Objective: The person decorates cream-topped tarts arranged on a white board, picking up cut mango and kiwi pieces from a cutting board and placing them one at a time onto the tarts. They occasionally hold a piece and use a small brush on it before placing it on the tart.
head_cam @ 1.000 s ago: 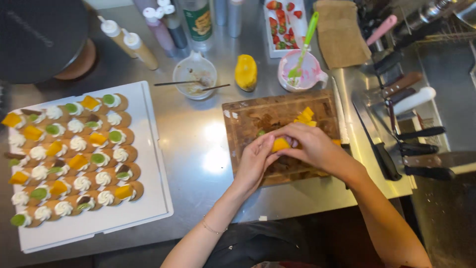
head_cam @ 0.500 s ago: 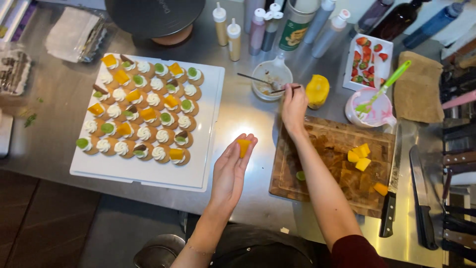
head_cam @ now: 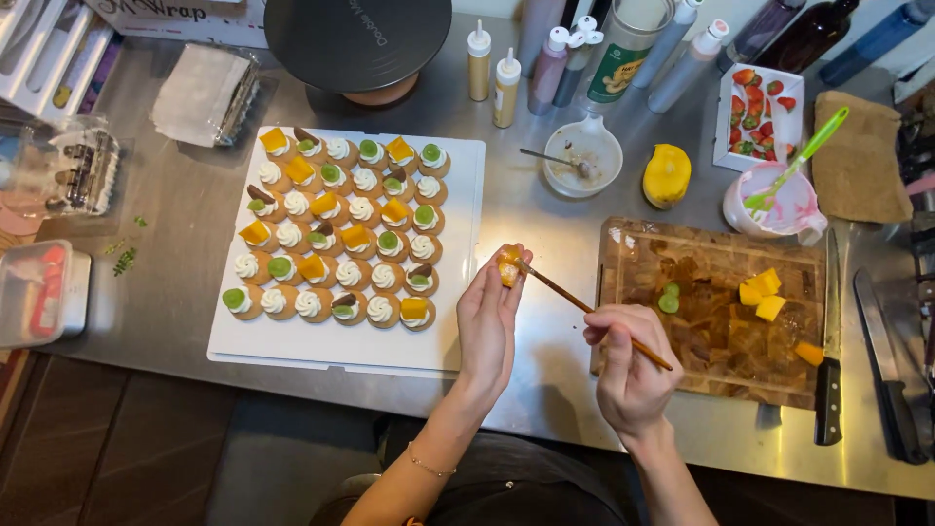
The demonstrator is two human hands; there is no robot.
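L hand (head_cam: 490,317) pinches soft orange mango cube (head_cam: 508,267); R hand (head_cam: 628,362) grips thin wooden chopsticks (head_cam: 590,310).

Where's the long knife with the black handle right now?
In the head view, the black-handled knife lies on the steel counter along the right edge of the wooden cutting board, handle toward the person, right of the right hand.

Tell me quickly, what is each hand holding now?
Left hand: holds an orange fruit piece at its fingertips.
Right hand: closed on thin wooden chopsticks.
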